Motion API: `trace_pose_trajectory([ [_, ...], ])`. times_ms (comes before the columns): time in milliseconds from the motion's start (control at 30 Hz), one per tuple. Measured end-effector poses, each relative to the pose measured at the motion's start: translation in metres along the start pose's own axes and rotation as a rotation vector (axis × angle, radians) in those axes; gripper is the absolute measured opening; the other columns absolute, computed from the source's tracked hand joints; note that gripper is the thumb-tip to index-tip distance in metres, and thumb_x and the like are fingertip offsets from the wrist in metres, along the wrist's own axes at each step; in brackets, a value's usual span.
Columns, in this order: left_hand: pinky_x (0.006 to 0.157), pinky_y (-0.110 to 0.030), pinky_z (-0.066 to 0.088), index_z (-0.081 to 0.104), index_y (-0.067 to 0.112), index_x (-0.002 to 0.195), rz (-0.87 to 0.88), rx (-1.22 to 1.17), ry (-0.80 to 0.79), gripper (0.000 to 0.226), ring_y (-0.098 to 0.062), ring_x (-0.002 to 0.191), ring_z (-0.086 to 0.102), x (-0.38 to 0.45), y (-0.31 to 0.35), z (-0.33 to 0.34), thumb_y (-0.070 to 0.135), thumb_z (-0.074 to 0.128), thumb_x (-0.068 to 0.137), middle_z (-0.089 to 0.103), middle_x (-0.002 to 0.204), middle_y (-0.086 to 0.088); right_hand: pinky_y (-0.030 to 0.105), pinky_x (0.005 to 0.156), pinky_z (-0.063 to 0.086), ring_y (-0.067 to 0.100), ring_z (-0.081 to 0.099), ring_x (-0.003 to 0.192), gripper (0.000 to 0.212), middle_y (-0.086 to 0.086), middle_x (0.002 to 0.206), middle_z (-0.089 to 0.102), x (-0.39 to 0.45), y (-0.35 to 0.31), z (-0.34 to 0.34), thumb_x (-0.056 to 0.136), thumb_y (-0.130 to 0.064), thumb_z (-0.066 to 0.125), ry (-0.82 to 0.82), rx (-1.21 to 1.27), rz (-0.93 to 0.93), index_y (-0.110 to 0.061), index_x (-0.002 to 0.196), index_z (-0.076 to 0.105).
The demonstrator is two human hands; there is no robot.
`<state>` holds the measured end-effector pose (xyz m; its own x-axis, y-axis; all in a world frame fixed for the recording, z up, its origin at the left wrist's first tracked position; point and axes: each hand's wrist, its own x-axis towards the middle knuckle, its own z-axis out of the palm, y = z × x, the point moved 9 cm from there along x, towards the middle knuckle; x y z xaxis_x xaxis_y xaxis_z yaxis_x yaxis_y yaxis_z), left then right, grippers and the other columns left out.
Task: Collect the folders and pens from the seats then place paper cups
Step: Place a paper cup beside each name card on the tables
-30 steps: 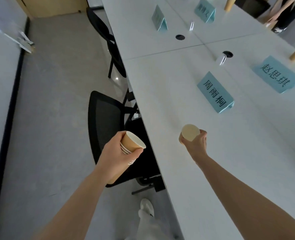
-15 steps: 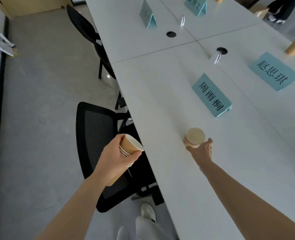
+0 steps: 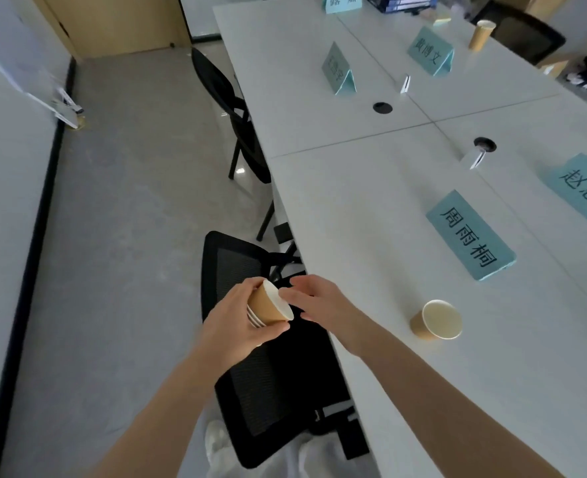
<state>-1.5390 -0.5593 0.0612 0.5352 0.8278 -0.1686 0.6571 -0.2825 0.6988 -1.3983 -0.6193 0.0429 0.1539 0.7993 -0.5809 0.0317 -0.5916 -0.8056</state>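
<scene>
A paper cup (image 3: 436,320) is now standing released near the desk's (image 3: 371,208) left edge; the right hand (image 3: 314,301), fingers loosely spread, is being brought to the cup stack (image 3: 267,307) gripped by the left hand (image 3: 236,322), likely for the next seat.

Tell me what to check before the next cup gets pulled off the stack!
1. Left hand grips the stack of cups firmly: ok.
2. Right hand has reached the stack's rim: ok, its fingertips touch it.
3. Top cup loose enough to slide off alone: cannot tell.
4. Placed cup stands upright on the table near its name card: ok.
5. Next seat's name card has a cup beside it: not ok, none there.
</scene>
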Motion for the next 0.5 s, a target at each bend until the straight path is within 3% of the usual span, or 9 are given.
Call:
trace_pose_trajectory([
  [100,0.086,-0.025,0.050,0.045,0.035,0.131,0.013,-0.004,0.015,0.081,-0.002,0.101,0.058,0.012,-0.022,-0.031,0.058,0.081,0.062,0.057,0.115,0.018,0.030,0.100,0.046,0.012,0.054,0.117,0.083,-0.006,0.136,0.050,0.023,-0.038,0.047,0.079,-0.047,0.071,-0.095,-0.171,-0.005,-0.023,0.148,0.030],
  [167,0.084,-0.023,0.048,0.044,0.032,0.131,-0.002,-0.030,0.005,0.083,-0.002,0.098,0.058,0.022,-0.042,-0.053,0.052,0.085,0.061,0.058,0.113,0.016,0.031,0.101,0.047,0.013,0.056,0.115,0.089,-0.005,0.133,0.052,0.039,-0.057,0.074,0.077,-0.045,0.074,-0.107,-0.249,-0.012,-0.021,0.150,0.027],
  [233,0.082,-0.024,0.050,0.045,0.028,0.130,-0.012,-0.097,-0.020,0.085,-0.004,0.095,0.060,0.033,-0.063,-0.076,0.042,0.089,0.060,0.060,0.109,0.013,0.036,0.099,0.050,0.019,0.062,0.109,0.076,0.001,0.124,0.060,0.057,-0.077,0.098,0.078,-0.039,0.075,-0.112,-0.288,-0.020,-0.015,0.142,0.042],
  [333,0.074,-0.012,0.047,0.043,0.026,0.125,-0.017,-0.144,-0.060,0.086,-0.001,0.091,0.060,0.056,-0.099,-0.116,0.033,0.094,0.055,0.061,0.103,0.012,0.044,0.093,0.054,0.024,0.068,0.100,0.041,0.010,0.108,0.069,0.091,-0.108,0.142,0.075,-0.028,0.076,-0.133,-0.269,-0.040,-0.012,0.112,0.068],
  [400,0.075,-0.016,0.048,0.042,0.028,0.124,-0.017,-0.121,-0.089,0.093,-0.004,0.091,0.060,0.070,-0.127,-0.146,0.040,0.094,0.048,0.059,0.104,0.012,0.043,0.090,0.056,0.023,0.068,0.100,0.041,0.008,0.107,0.070,0.114,-0.129,0.172,0.073,-0.025,0.078,-0.135,-0.234,-0.003,-0.012,0.110,0.067],
  [500,0.081,-0.035,0.053,0.041,0.027,0.121,-0.006,-0.065,-0.115,0.097,-0.012,0.098,0.060,0.091,-0.164,-0.183,0.052,0.088,0.040,0.050,0.114,0.010,0.040,0.090,0.057,0.020,0.069,0.101,0.038,0.006,0.108,0.068,0.140,-0.152,0.210,0.073,-0.024,0.078,-0.150,-0.208,0.036,-0.015,0.106,0.060],
])
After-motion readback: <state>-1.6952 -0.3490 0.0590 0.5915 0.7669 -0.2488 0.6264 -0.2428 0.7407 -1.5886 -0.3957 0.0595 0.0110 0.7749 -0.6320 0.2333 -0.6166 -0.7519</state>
